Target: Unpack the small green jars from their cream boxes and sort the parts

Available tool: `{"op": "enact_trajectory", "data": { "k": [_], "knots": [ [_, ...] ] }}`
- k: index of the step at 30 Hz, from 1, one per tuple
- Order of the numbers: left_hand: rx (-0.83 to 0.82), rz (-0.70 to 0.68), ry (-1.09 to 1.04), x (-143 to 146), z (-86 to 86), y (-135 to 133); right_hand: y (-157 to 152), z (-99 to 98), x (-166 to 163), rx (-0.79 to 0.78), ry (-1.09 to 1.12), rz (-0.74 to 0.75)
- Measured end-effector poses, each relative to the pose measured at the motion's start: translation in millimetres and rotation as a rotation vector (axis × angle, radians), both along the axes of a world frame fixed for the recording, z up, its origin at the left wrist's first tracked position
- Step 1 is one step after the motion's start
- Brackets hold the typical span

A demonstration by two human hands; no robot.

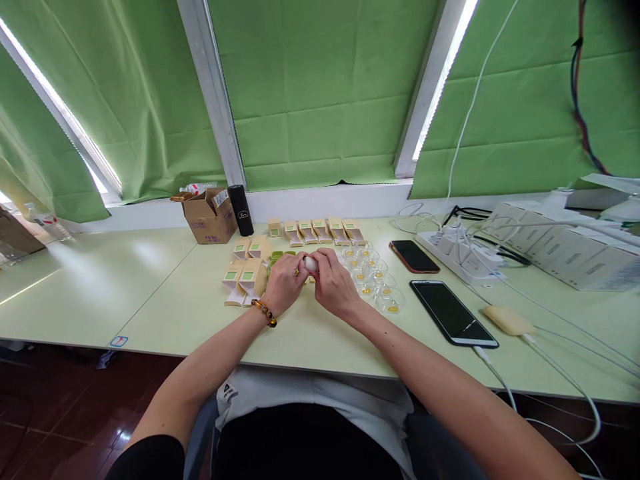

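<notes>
Over the middle of the table, my left hand and my right hand meet, fingers closed around a small white rounded object. Its exact kind cannot be made out. Several clear plastic cups with yellow centres sit in rows to the right of my right hand. Beside my left hand stand cream paper boxes with green labels. Small green items lie just behind the left fingers, partly hidden by them. A row of similar cream boxes lines the table beyond both hands.
A cardboard box and a black bottle stand at the back left. To the right lie two phones, a white power strip, a beige charger, trailing cables and a row of white boxes.
</notes>
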State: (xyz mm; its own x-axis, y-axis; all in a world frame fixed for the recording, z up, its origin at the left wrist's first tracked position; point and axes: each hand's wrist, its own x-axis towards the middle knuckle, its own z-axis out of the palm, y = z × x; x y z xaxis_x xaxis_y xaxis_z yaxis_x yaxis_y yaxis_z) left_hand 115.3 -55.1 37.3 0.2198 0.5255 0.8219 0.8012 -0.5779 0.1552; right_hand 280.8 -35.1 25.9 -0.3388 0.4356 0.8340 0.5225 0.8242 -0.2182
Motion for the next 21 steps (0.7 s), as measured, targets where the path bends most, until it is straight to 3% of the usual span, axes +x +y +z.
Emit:
{"op": "enact_trajectory", "data": {
  "k": [4,11,18,21],
  "knots": [
    [-0.026,-0.024,-0.047,-1.9,-1.3,2.5,1.0,-1.1,0.4,-0.029,0.037,0.032],
    [-0.167,-0.271,-0.087,-16.2,-3.7,6.3,8.4,-5.4,9.6,-0.163,0.163,0.140],
    [-0.172,-0.224,-0.134,-15.5,-5.5,6.2,6.8,2.7,8.3,-0.313,0.366,0.214],
    [-0.179,-0.213,-0.140,-15.2,-6.6,6.2,8.5,5.8,8.1,-0.471,0.532,0.285]
  ]
}}
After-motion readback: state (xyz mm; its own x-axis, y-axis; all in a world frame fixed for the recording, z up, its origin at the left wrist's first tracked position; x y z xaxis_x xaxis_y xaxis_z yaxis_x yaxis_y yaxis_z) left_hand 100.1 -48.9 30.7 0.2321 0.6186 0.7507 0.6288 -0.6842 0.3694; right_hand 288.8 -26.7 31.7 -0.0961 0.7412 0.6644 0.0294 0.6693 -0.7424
